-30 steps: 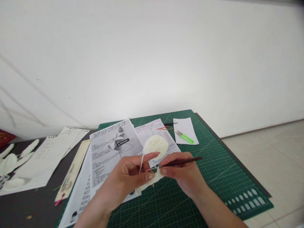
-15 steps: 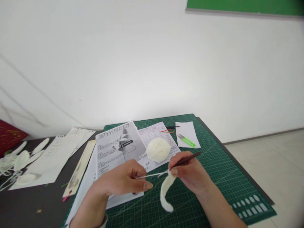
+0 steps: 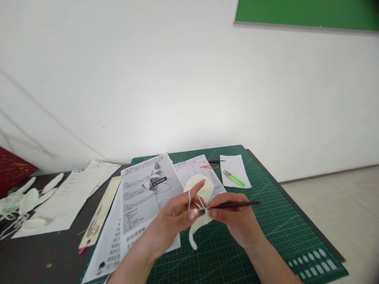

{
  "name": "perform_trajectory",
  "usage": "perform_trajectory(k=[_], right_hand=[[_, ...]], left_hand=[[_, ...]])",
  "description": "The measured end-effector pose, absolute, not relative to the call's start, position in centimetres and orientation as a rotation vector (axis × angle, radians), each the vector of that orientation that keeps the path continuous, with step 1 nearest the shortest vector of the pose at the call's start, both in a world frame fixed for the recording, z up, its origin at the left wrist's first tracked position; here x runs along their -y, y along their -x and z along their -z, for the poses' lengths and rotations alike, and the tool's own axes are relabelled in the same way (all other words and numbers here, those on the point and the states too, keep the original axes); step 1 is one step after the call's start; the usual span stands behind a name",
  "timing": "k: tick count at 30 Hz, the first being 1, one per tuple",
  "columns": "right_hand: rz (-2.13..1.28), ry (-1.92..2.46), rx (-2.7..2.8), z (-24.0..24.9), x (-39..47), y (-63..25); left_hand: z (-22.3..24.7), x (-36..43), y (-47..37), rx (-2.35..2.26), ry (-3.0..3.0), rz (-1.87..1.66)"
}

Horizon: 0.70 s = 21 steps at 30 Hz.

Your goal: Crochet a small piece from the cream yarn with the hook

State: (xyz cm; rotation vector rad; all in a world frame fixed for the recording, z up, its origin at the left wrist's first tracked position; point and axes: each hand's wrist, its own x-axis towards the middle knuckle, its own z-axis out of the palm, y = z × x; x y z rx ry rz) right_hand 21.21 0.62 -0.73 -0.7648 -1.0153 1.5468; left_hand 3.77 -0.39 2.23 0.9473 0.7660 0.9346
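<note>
Currently both hands work close together above a green gridded cutting mat. Right hand: thumb and fingers clamped on a dark-handled hook, handle pointing out to the right, thumb also against the upper end of a white knitted strip. Left hand: index finger raised, white yarn looped over it and leading down to the work; thumb near the hook's tip. Cannot tell whether that thumb closes on anything, the fingers behind being partly hidden.

White strip hangs from between the hands, curving down over the mat, its lower end free. Ball of yarn just behind the fingers, over a printed form.

Left of the form, a printed sheet with a flower picture, overlapping another sheet. On the far right part of the mat, green-handled snips on blank white paper; beside the paper, a slim black tool and orange strands.

Left side, dark tabletop: pale ruler-like strip with pink end, lined papers, white petal-shaped pieces, loose white yarn, red patterned item near the wall
</note>
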Motion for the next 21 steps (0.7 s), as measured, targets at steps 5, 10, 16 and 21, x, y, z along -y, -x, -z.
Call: perform_trajectory(k=[5,10,16,21], right_hand=[[-1.348,0.871,1.128,0.54,0.01,-20.94],[-1.361,0.851,1.144,0.72,0.09,-20.73],[-1.438,0.725,1.122,0.96,-0.41,-20.57],[-1.628,0.665,0.890,1.17,-0.49,-20.30]], left_hand=[[-1.82,0.91,-4.79,-0.910,-1.010,-1.013],[-2.00,0.97,-4.64,-1.023,-1.054,-1.055],[-2.42,1.22,-4.82,-1.049,-1.050,-1.076],[-2.22,1.19,-5.03,-1.072,-1.020,-1.095]])
